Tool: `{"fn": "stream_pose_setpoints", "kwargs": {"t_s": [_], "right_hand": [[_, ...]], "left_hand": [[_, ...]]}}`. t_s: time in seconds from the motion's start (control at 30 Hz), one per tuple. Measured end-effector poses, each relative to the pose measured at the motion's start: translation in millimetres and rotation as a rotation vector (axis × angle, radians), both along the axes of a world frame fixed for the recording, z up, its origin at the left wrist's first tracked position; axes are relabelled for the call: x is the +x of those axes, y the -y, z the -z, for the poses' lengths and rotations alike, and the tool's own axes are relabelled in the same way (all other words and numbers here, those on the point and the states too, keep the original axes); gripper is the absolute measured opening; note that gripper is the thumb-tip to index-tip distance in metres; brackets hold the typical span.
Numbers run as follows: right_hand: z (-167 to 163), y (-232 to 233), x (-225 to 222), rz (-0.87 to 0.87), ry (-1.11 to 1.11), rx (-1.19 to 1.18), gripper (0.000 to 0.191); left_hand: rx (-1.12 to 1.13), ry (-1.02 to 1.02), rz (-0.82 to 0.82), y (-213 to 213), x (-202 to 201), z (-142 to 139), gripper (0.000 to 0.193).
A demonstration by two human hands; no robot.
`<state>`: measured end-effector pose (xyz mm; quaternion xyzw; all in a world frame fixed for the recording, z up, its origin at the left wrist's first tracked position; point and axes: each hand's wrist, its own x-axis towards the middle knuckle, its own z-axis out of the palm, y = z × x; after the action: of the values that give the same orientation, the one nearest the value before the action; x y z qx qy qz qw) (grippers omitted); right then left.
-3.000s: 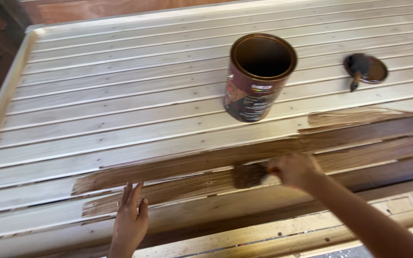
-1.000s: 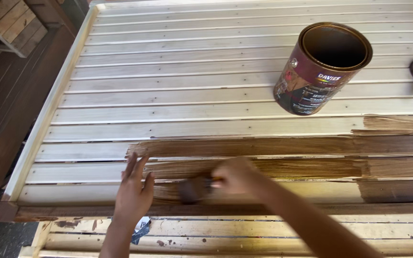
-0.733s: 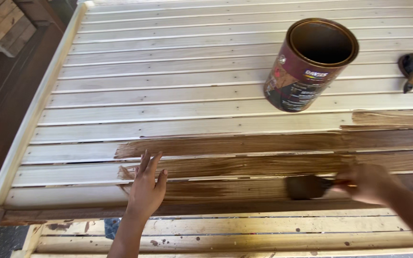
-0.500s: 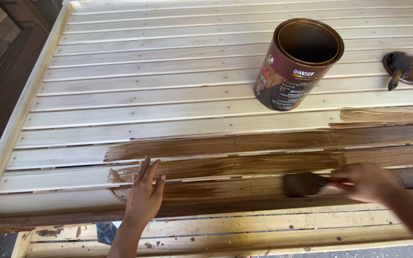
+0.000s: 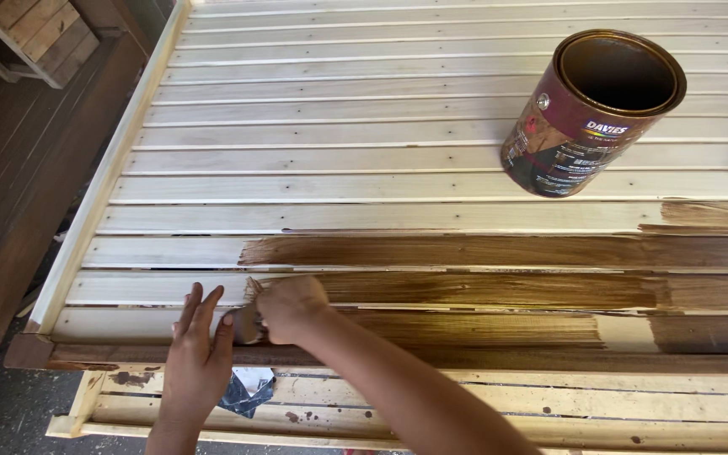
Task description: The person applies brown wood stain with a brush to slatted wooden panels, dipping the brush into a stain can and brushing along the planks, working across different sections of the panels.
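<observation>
The right hand [image 5: 292, 307] is closed around a small paintbrush [image 5: 246, 324], pressing its dark bristles onto the near slats at the left end of a pale wooden slatted panel [image 5: 364, 109]. The left hand [image 5: 198, 358] lies flat just beside it, fingers spread and palm down on the panel's near edge, holding nothing. The two hands sit close together, the brush between them. Brown stain [image 5: 499, 253] runs in long bands along three or four of the near slats, stretching off to the right; the far slats are bare light wood. An open stain can [image 5: 591, 114], dark red with a label, stands on the bare slats far to the right, well apart from the hands. A dark wooden floor [image 5: 18, 185] shows on the left.
</observation>
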<state>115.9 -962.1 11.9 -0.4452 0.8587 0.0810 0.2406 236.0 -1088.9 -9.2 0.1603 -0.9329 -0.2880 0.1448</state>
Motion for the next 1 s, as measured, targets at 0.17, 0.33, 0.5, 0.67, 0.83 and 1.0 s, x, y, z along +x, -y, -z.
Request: {"fn": "stream_pose_setpoints", "kwargs": {"t_s": [0.17,0.33,0.5,0.67,0.83,1.0], "right_hand": [[6,-24,-2,0.025,-0.013,-0.079,0.018],[4,-181,-27,0.146,-0.006,0.158,0.031],[5,-402,-26,0.445,-0.047,0.273,0.031],[-3,-586,-13,0.739,-0.075,0.399,0.024],[-24,-692,-22,0.773,-0.244,0.45,0.03],[-17,-656,-22,0.722,-0.172,0.296,0.037]], "left_hand": [[0.031,-0.058,0.072,-14,-18,-2,0.047],[0.026,-0.051,0.227,-63,-50,11,0.05],[0.06,0.008,0.4,-133,-83,22,0.052],[0.037,0.072,0.501,-200,-107,33,0.054],[0.04,0.035,0.581,-250,-123,38,0.054],[0.068,0.089,0.598,-283,-133,33,0.052]]}}
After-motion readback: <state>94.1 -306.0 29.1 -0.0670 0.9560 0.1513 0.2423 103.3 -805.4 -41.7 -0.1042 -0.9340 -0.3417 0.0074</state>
